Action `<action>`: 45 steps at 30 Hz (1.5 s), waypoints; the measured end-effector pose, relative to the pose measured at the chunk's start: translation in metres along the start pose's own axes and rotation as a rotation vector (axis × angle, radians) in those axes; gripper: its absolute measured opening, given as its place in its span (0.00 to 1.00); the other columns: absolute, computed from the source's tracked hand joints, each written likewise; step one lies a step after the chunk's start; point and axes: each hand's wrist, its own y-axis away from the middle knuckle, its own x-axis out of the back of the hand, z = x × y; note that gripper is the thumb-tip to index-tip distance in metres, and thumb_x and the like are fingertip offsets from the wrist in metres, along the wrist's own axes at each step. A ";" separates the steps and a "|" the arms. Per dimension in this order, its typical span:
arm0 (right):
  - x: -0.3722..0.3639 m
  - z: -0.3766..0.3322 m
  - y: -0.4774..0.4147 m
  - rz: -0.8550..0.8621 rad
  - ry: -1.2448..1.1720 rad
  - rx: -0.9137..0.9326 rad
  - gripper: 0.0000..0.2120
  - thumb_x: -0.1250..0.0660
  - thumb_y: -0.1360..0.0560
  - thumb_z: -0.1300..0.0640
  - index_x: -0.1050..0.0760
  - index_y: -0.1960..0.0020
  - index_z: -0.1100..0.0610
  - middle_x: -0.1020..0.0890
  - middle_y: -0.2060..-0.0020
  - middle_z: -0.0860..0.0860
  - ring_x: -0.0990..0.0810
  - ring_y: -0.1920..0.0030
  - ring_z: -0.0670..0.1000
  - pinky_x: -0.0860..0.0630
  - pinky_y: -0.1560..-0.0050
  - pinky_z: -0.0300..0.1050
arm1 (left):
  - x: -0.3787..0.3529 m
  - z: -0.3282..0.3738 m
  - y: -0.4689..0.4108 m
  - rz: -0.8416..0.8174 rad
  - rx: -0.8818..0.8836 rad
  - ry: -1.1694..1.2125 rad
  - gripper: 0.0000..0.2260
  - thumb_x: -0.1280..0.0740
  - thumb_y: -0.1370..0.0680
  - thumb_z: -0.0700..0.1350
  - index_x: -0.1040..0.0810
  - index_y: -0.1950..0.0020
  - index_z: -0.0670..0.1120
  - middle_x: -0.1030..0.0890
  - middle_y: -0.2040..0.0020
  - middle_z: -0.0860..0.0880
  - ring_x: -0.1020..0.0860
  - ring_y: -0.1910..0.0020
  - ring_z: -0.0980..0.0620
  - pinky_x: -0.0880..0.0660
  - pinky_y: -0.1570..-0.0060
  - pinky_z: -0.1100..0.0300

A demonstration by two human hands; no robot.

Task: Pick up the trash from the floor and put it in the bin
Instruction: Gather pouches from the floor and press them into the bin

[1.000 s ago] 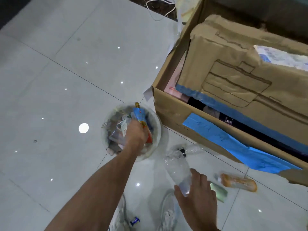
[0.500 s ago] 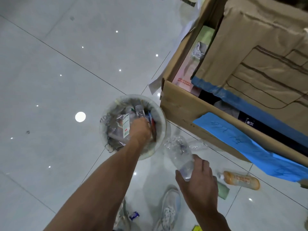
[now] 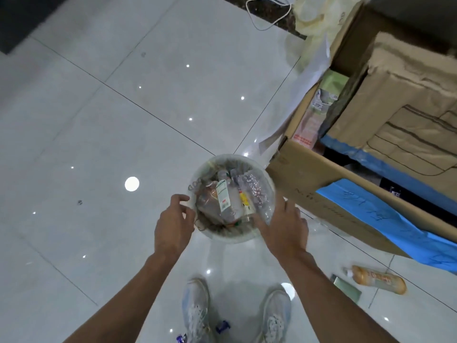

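Pale floor tiles (image 3: 99,144) are lying open to your left and ahead, while a cardboard box (image 3: 309,184) is crowding the bin (image 3: 222,240) on its right edge. Your left hand (image 3: 173,226) is hovering at the bin's left rim, fingers loosely curled, grasping nothing. Your right hand (image 3: 284,226) is reaching over the near-right rim, fingers released. Bottles (image 3: 230,201) are filling the bin. An orange bottle (image 3: 378,280) is lying on the floor to the right of your shoes (image 3: 196,308), and a blue wrapper (image 3: 222,326) is lying between them.

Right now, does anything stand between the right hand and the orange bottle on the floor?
Nothing visible does. The right hand is at the bin, and only bare floor tile lies between it and the orange bottle. A flat green packet lies beside the bottle, off that path.
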 end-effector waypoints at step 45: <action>0.180 0.005 0.158 0.034 -0.085 -0.247 0.14 0.42 0.24 0.52 0.24 0.46 0.59 0.19 0.52 0.60 0.21 0.50 0.61 0.30 0.56 0.46 | 0.067 0.136 0.158 -0.136 -0.450 -0.573 0.20 0.42 0.20 0.53 0.32 0.32 0.44 0.31 0.32 0.39 0.32 0.33 0.38 0.30 0.38 0.41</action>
